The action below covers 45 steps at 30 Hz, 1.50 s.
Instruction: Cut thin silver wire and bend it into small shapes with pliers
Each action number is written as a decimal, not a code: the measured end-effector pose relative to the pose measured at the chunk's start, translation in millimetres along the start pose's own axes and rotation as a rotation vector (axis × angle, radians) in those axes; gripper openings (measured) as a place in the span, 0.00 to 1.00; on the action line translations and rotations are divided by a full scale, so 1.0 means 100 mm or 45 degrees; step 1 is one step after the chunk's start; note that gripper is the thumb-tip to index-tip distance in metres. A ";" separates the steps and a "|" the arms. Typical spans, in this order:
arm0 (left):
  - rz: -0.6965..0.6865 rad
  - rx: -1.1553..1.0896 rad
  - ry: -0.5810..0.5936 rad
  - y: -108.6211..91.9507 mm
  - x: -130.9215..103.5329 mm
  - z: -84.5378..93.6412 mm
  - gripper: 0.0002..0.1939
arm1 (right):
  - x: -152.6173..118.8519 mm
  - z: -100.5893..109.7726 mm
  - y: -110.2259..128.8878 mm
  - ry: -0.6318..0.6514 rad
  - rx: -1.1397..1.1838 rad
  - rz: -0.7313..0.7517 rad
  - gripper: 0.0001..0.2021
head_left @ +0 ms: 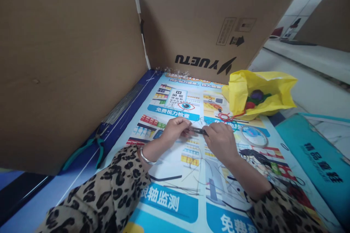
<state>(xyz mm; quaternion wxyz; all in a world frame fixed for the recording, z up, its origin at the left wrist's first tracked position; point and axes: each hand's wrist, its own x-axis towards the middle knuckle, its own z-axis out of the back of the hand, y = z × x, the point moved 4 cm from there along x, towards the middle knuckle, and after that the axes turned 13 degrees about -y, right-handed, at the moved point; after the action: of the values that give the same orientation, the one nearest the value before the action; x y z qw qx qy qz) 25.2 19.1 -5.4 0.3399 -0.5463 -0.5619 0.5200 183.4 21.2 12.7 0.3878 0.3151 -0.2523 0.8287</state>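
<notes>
Hand tool [198,130]: head view, mid-frame above the poster; slim, dark, spans the gap between both hands. Exact type can't be told, too blurred.
Right hand [222,141]: closed around the tool's near end, knuckles up.
Left hand [175,130]: thumb and fingers pinched together at the tool's other end; can't tell what sits in the pinch.
Bracelet [147,157]: silver, on left wrist, just beyond the leopard-print sleeve [109,185].
Poster [169,160]: printed with an eye chart and Chinese text, spread under both hands.
Loose wires [175,188]: thin dark strands scattered on poster, straight and curved, mostly below the hands.
Pliers [100,153]: teal handles, left of poster on blue surface, handles spread.
Wire bundle [120,106]: long thin strands along the foot of the left cardboard panel [68,62].
Back cardboard panel [197,18]: upright, YUETU print upside down.
Yellow bag [281,89]: on its side at far right of poster, mouth showing purple, green and red balls.
Red cord [225,117]: just outside the bag.
Clear ring [243,139]: flat on poster, right of the right hand.
Teal box [306,145]: right edge, Chinese lettering.
</notes>
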 end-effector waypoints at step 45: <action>-0.438 0.357 0.079 0.02 -0.03 -0.06 0.10 | 0.00 -0.02 0.08 0.188 0.046 0.131 0.07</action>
<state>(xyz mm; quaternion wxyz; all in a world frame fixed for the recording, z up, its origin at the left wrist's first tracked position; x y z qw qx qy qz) 31.6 17.3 -6.0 0.5132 -0.4057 -0.5582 0.5103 176.6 17.8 10.1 0.3567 0.2469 -0.2239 0.8728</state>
